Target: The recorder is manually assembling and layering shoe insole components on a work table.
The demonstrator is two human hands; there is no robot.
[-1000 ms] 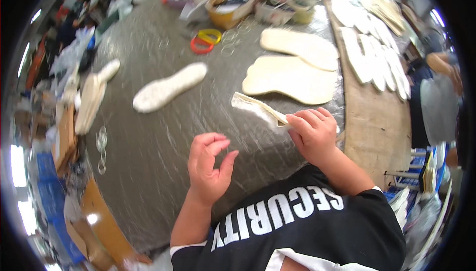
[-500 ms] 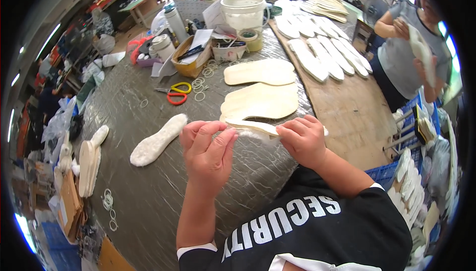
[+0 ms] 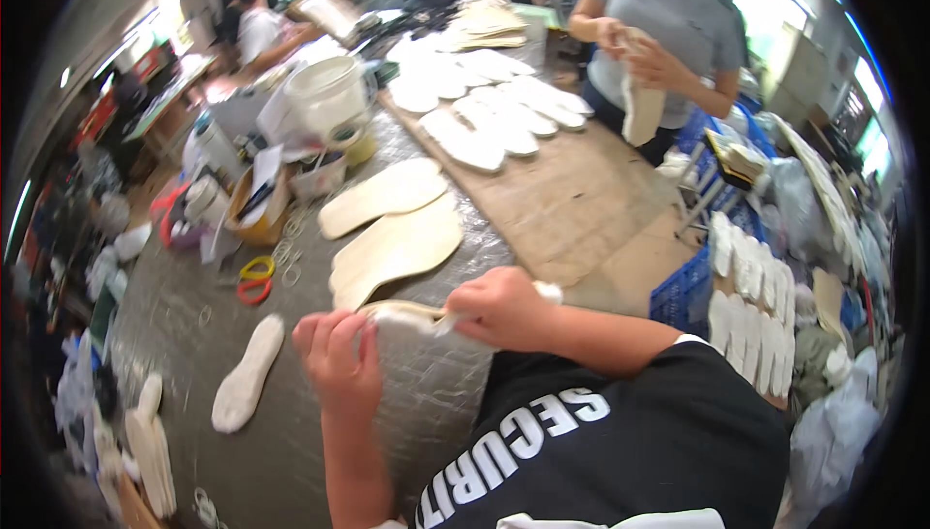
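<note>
My right hand (image 3: 500, 308) grips a pale, floppy shoe insole (image 3: 407, 317) by its edge, just above the grey worktable (image 3: 281, 432). My left hand (image 3: 339, 359) has its fingers curled on the insole's left end, so both hands hold the piece between them. Two larger tan sole-shaped boards (image 3: 395, 248) lie flat on the table just beyond my hands. A white foam insole (image 3: 247, 374) rests on the table to the left of my left hand.
Rows of white insoles (image 3: 484, 108) cover a wooden board (image 3: 572, 209) at the right. A white bucket (image 3: 327, 93), jars and red and yellow rings (image 3: 256, 277) crowd the far left. A person in a grey shirt (image 3: 668, 35) stands beyond, holding an insole. Blue crates (image 3: 688, 287) stand right.
My left hand rose from the table and closed on the insole's left end. The view tilted up and turned right, bringing the person in grey and the wooden board into sight.
</note>
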